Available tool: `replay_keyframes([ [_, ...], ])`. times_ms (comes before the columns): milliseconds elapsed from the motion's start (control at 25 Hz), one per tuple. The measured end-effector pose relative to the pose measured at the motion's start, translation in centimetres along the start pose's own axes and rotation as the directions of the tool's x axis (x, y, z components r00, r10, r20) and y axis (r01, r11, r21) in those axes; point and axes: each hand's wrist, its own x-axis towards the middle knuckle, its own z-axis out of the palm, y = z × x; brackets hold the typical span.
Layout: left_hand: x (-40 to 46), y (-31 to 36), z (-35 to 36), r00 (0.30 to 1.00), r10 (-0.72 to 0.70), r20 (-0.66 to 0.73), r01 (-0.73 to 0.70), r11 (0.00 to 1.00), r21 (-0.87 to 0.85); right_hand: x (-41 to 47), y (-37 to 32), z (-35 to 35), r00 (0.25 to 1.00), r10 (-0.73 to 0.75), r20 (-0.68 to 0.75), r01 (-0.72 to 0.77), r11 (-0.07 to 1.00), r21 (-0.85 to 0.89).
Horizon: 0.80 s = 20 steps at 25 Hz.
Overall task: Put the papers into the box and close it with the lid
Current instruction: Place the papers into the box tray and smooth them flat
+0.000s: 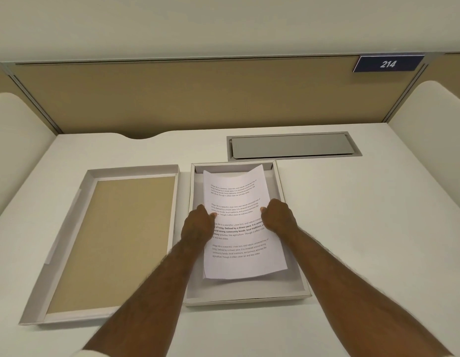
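Both our forearms reach in from the near edge, and each hand pinches one long edge of the papers (240, 222) about halfway up: the left hand (198, 224) on the left edge, the right hand (276, 215) on the right, thumbs on top. Both grips are clenched on the sheets. The papers hang over the open box (292, 296), tilted a little clockwise, with the far end bowed up near the far wall and the near end casting a shadow on the box floor, so we judge they are not yet lying flat.

We expect them to feel light and floppy. They bend wherever they are unsupported, and a loose sheet could slide off the others. Holding both long edges at the middle looks sensible to us, but the ends droop and curl. The box is only slightly wider than the sheets, so we should square them to the walls before we lower them, or a corner may catch and crease.

To the left, just beside the box, the lid (69, 222) lies upside down on the desk (378, 228), its brown inside showing. It is broad, shallow and probably stiff card, best lifted by its two long sides. A grey hatch (292, 146) sits flush behind the box, and nothing blocks the way.
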Motion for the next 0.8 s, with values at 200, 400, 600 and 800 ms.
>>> replay_keyframes([
  [200,-0.1,0.2,0.5,0.999,-0.042,0.006,0.042,0.999,-0.013,0.0,-0.4,0.2,0.998,0.055,0.019,-0.056,0.998,0.004],
  [400,-0.6,0.6,1.0,0.999,-0.021,-0.042,0.020,0.999,-0.027,-0.2,-0.1,0.5,0.997,0.066,0.041,-0.066,0.998,0.007],
  [600,-0.9,0.7,1.5,0.998,-0.030,-0.055,0.026,0.997,-0.076,-0.2,0.1,0.3,0.998,0.039,0.053,-0.039,0.999,0.002],
  [800,-1.4,0.9,1.6,0.993,-0.113,-0.020,0.109,0.986,-0.126,-0.4,0.2,0.4,0.998,0.044,0.040,-0.044,0.999,0.005],
])
